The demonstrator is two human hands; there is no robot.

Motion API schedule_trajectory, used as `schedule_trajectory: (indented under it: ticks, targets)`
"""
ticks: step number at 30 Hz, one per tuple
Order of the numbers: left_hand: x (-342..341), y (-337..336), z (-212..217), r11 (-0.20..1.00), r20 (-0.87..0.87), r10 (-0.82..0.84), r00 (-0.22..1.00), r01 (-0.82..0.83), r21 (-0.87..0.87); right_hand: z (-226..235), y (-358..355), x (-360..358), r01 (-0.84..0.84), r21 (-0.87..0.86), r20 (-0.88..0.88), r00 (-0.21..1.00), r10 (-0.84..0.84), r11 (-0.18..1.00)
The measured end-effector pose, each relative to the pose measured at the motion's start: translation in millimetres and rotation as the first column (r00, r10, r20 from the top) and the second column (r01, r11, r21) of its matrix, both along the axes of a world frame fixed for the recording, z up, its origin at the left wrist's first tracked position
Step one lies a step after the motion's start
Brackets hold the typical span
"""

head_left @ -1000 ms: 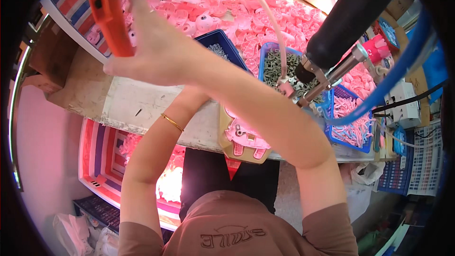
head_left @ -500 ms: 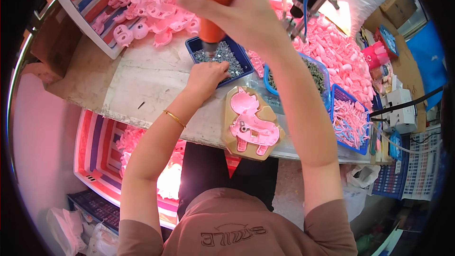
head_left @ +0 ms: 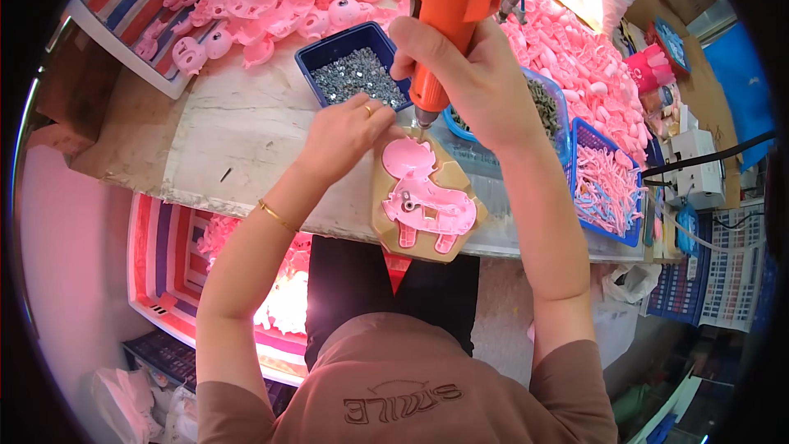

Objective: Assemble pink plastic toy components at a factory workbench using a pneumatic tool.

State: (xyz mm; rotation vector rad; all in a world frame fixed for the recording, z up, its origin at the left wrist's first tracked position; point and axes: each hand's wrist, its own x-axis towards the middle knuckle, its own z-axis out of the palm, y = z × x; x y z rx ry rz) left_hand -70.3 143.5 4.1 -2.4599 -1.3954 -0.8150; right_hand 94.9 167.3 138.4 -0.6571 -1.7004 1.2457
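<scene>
Nearest to us, a pink plastic animal-shaped toy half (head_left: 423,197) lies flat in a tan hexagonal jig (head_left: 385,222) at the near edge of the table (head_left: 246,140). One small metal piece shows near its middle; whether screws are already seated we cannot tell.

Our left hand (head_left: 345,136) rests at the toy's upper left edge, fingers curled together beside the head, steadying it; a screw pinched there cannot be made out. Our right hand (head_left: 468,74) is clamped around an orange electric screwdriver (head_left: 448,25), held upright, its bit tip touching the head end of the toy.

Judgement: fastening is at an early point, the driver just set on one spot, the body and legs not yet reached.

Beyond, a blue tray of small screws (head_left: 357,74) sits just behind the left hand. Further right, a blue basket of pink strips (head_left: 608,189). Farthest, a heap of pink toy shells (head_left: 271,8).
</scene>
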Motion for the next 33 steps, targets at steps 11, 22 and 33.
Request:
schedule_trajectory:
  ticks: [11,22,33]
  targets:
    - [36.6,-36.1,2.3,0.941,0.477,-0.282,0.832,0.337,-0.032,-12.9,-26.2,6.6,-0.035,-0.06,-0.181,0.983,0.023,0.998]
    - [50.9,-66.3,4.9,0.733,0.768,0.003,0.641,0.52,-0.437,-12.7,-43.3,18.7,0.007,-0.17,-0.184,0.982,-0.039,0.985]
    - [62.1,-74.8,5.4,0.908,0.367,-0.251,0.896,0.349,-0.231,-54.4,-57.8,64.5,0.156,-0.265,-0.093,0.978,-0.187,0.952]
